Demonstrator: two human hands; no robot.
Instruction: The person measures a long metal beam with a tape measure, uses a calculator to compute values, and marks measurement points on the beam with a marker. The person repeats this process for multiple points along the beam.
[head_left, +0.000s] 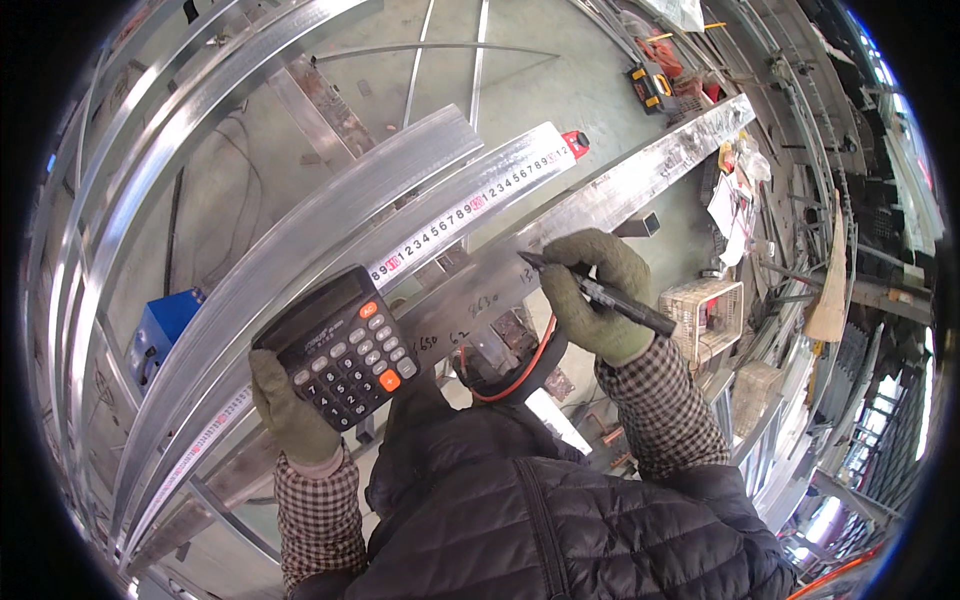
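Observation:
My left hand (292,410), in a green work glove, grips a black desk calculator (345,345) by its lower left side, keys facing up. The calculator covers part of a long white tape measure (470,205) stretched along a metal profile; its red case (576,144) hangs at the far end. Gloved alike, my right hand (605,300) holds a black marker pen (610,297). The pen's dark tip points left, over a flat steel bar (490,270) that bears handwritten figures. My right hand rests at or just above the bar; contact is hard to tell.
Long metal profiles (330,220) run along the left. A blue box (165,335) stands on the floor beyond them. At the right are a white plastic basket (700,318), papers (733,220) and a black-and-yellow toolbox (651,88). A red hose (525,365) lies near my body.

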